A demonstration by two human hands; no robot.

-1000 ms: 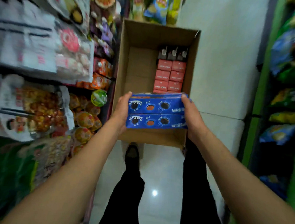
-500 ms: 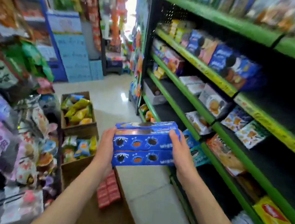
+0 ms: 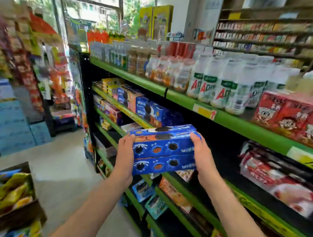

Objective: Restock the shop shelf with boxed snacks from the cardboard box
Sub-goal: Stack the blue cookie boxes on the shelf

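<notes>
Raised, both hands (image 3: 164, 157) now hold blue boxes (image 3: 163, 149) before green shelf (image 3: 227, 122).

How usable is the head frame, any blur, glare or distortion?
Head view: motion blur smears the left racks and the red packs on the right; the blue boxes and both hands, left and right, stay fairly sharp. The window is blown out by daylight. Wide-angle bowing curves the green shelf edges.
</notes>
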